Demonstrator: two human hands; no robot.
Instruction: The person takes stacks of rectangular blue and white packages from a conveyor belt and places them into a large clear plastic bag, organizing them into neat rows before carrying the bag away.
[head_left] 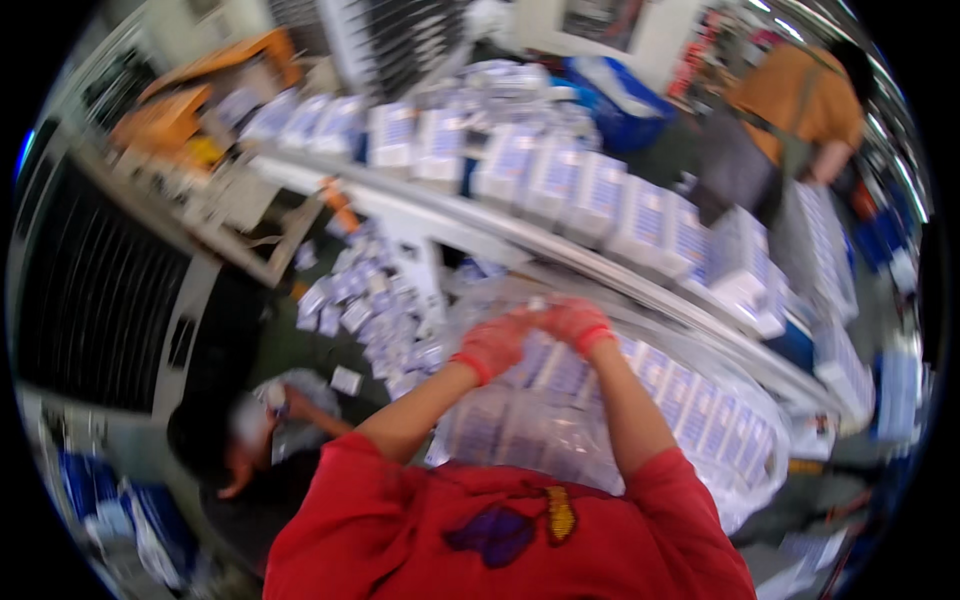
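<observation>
At far edge of clear plastic bag (582, 450) packed with pale boxes (705, 412), left hand (497, 343) and right hand (575, 322) nearly meet, pink-gloved! Small white piece (537, 302) between them; blurred, can't tell whether gripped. Box row (597, 195) stands beyond!

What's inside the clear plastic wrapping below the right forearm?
Inside the clear plastic wrapping: rows of white-and-purple boxes. The right forearm hides part; anything beneath the visible boxes can't be seen.

Dark green floor (285, 350), bright strip lights (788, 28), slatted panel (100, 290)
</observation>
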